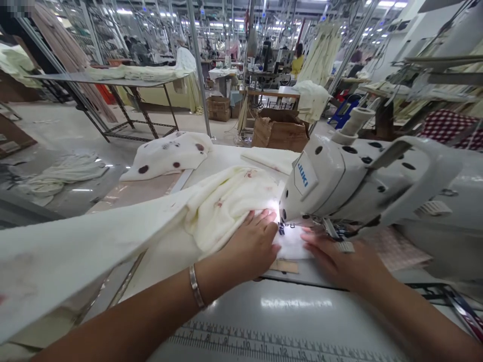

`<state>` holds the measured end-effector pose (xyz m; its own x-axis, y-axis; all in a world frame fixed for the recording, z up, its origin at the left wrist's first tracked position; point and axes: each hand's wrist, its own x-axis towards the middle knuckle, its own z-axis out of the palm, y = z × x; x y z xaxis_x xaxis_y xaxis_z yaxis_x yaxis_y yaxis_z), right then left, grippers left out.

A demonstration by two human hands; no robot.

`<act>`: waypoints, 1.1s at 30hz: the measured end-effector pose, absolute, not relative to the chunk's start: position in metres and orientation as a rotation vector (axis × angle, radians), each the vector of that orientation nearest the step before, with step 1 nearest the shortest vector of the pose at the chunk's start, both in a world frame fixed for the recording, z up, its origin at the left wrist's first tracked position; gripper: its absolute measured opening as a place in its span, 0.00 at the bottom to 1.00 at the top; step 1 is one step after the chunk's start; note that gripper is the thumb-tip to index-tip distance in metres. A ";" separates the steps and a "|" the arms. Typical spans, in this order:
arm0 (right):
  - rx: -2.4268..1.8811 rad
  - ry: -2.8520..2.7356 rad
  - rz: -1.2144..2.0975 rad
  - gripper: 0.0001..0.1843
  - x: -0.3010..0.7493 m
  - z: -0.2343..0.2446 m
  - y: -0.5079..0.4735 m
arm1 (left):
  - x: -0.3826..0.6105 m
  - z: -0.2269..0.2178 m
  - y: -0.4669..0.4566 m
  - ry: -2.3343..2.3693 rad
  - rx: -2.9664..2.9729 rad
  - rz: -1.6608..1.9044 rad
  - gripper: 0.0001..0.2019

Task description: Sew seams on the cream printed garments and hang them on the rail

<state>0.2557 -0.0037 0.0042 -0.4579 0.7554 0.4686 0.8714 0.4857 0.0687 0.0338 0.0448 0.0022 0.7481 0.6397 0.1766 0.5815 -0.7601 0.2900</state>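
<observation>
A long piece of cream fabric (222, 201) lies across the sewing table and runs off to the lower left. My left hand (252, 244) rests flat on the fabric just left of the needle (281, 229), fingers stretched out, a bracelet on the wrist. My right hand (339, 259) lies flat on the fabric under the arm of the white sewing machine (362, 176), fingers extended toward the needle and slightly blurred. A bright lamp lights the cloth at the presser foot.
A ruler strip (264, 344) runs along the table's near edge. A spotted cream piece (169, 156) lies at the far left of the table. Cardboard boxes (279, 130), metal tables with stacked fabric (132, 75) and other workstations fill the hall behind.
</observation>
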 end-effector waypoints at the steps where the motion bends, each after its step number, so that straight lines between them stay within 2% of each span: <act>1: -1.298 -2.388 -0.400 0.10 0.252 0.006 -0.005 | 0.035 0.002 0.047 0.962 2.726 0.401 0.13; 4: -1.159 -2.458 -0.228 0.11 0.237 0.006 -0.010 | 0.036 -0.001 0.048 0.945 2.729 0.428 0.13; 9: -1.262 -2.481 0.093 0.10 0.224 -0.002 -0.005 | 0.033 -0.001 0.056 0.902 2.722 0.515 0.14; 21: -1.344 -2.451 0.331 0.10 0.218 0.002 -0.010 | 0.022 0.010 0.061 0.747 2.719 0.503 0.22; 29: -1.328 -2.354 0.334 0.10 0.218 -0.005 -0.014 | 0.024 0.007 0.059 0.733 2.839 0.447 0.13; 32: -1.355 -2.282 0.357 0.09 0.220 -0.008 -0.014 | 0.027 0.006 0.056 0.626 2.962 0.453 0.05; 33: -1.372 -2.243 0.366 0.10 0.222 -0.009 -0.012 | 0.027 0.005 0.055 0.562 2.986 0.450 0.05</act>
<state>0.2220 -0.0125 -0.0089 -0.3806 0.8870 0.2614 0.7581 0.4611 -0.4612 0.0272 0.0554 0.0050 0.8900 0.3659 0.2720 0.3453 -0.9305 0.1218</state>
